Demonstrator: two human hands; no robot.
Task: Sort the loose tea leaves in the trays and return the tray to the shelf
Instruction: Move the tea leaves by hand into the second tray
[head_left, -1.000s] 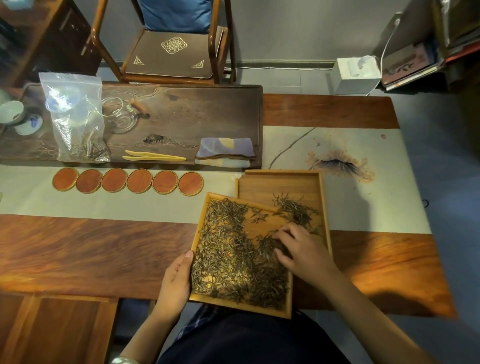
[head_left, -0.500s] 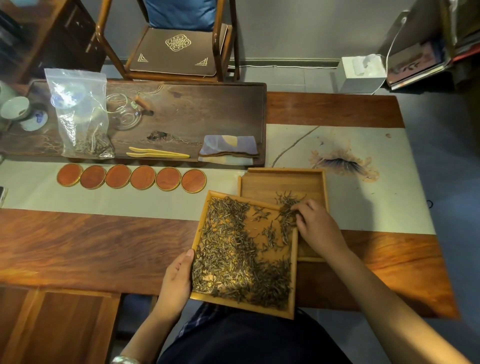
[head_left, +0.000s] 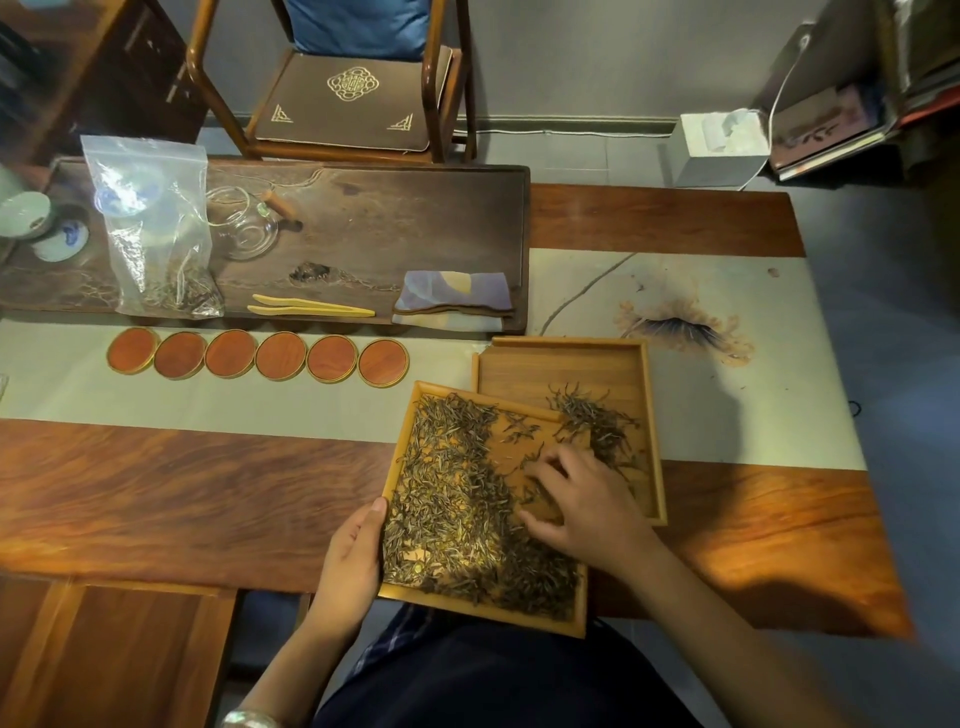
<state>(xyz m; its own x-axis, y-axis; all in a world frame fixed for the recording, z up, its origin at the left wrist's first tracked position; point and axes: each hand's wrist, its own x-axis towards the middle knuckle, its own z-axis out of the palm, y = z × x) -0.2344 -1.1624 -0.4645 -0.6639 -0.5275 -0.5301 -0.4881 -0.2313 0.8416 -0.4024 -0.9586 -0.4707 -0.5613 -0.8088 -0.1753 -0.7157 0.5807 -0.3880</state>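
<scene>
Tea leaves (head_left: 457, 499) mostly unsorted in the near tray (head_left: 483, 608).
Small pile at 1 o'clock in the far tray (head_left: 561, 364); right hand (head_left: 587, 509) fingers spread on leaves, left hand (head_left: 353, 556) grips the rim.

Both trays (head_left: 566, 358) are made of pale, matt wood — the table (head_left: 182, 493) of glossy reddish wood. A clear plastic bag (head_left: 156, 223) and cloth runner (head_left: 727, 415) are seen.

Left hand (head_left: 349, 558) on near tray (head_left: 470, 608) edge, right hand (head_left: 587, 501) among tea leaves (head_left: 452, 499), perhaps pinching some.
</scene>
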